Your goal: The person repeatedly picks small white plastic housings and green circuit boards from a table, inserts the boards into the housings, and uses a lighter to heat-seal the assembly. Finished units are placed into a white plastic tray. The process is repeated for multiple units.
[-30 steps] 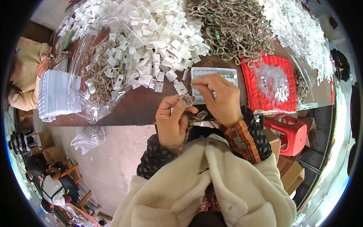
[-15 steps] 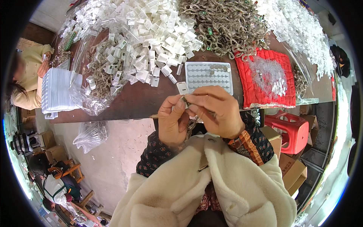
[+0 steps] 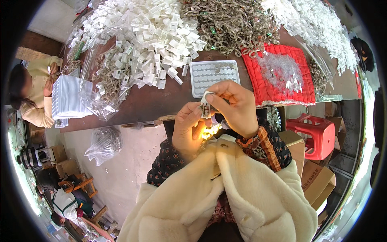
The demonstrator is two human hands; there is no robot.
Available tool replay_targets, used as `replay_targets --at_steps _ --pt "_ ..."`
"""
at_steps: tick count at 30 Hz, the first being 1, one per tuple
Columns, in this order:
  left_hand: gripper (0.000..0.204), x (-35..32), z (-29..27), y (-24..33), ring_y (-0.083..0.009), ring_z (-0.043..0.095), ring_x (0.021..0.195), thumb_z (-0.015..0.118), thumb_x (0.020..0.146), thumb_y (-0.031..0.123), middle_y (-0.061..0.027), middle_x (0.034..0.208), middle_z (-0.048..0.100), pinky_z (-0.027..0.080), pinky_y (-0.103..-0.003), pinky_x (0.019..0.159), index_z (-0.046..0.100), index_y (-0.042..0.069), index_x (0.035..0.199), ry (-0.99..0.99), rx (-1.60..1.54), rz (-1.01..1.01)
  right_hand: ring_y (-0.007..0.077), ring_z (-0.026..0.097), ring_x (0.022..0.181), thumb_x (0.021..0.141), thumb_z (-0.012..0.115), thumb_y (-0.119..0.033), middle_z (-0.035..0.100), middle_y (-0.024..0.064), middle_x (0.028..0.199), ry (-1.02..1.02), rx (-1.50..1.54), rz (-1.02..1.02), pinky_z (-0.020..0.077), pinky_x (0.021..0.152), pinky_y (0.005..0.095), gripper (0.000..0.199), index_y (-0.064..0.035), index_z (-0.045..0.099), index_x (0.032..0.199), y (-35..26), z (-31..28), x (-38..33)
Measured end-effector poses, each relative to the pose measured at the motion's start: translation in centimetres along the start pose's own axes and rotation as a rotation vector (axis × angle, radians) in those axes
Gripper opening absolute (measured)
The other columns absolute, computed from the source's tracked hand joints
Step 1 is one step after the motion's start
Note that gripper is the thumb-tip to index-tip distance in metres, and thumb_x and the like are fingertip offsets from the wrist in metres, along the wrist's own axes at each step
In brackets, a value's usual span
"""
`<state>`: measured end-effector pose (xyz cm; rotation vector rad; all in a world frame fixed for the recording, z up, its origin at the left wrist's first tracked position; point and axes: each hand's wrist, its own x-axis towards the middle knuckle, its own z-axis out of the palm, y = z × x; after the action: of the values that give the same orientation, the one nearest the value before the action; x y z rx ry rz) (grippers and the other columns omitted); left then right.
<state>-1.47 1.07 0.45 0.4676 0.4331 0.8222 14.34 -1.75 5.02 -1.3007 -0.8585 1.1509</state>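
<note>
My left hand (image 3: 185,127), fingers closed, pinches a small white battery case (image 3: 206,114) with metal parts showing inside. Just below the case, a bunch of string lights (image 3: 211,131) glows warm yellow under my left fingers. My right hand (image 3: 238,109) is closed with thumb and index finger on a white plastic piece (image 3: 207,96) at the top of the case. Whether this piece is separate from the case I cannot tell. Beyond my hands a white tray (image 3: 193,85) with round pockets lies on the table, a few grey discs in its far right part.
A heap of white plastic cases (image 3: 161,44) covers the table's far left, beside tangled wire bundles (image 3: 229,24). A red quilted pad (image 3: 258,90) carries clear plastic bits. Stacked white trays (image 3: 72,97) stand near another person (image 3: 38,94). A red stool (image 3: 322,137) stands at right.
The string lights below my left hand now glow; before they were unlit. My right hand has turned and lifted slightly, holding the white piece above the case. The view has shifted a little.
</note>
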Motion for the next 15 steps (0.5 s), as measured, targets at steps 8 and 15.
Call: replay_targets --at_steps 8,15 --pt "0.024 -0.9 2.2 -1.2 -0.0078 0.057 0.069 0.060 0.097 0.023 -0.0047 0.089 0.065 0.045 -0.020 0.057 0.062 0.004 0.112 0.090 -0.034 -0.039 0.0336 0.064 0.089 0.064 0.071 0.009 0.066 0.0195 0.100 -0.199 -0.258 -0.788 0.0515 0.076 0.0404 0.032 0.0028 0.069 0.096 0.5 -1.1 -0.5" --pt "0.019 0.0 0.2 -3.5 -0.0087 0.061 0.075 0.065 0.095 0.026 0.0004 0.091 0.067 0.050 -0.024 0.067 0.065 0.009 0.101 0.044 -0.232 -0.012 0.0321 0.063 0.084 0.072 0.065 0.005 0.066 0.0174 0.090 -0.109 -0.454 -0.921 0.0520 0.076 0.0408 0.019 0.0025 0.066 0.090 0.1 0.0 -0.3"
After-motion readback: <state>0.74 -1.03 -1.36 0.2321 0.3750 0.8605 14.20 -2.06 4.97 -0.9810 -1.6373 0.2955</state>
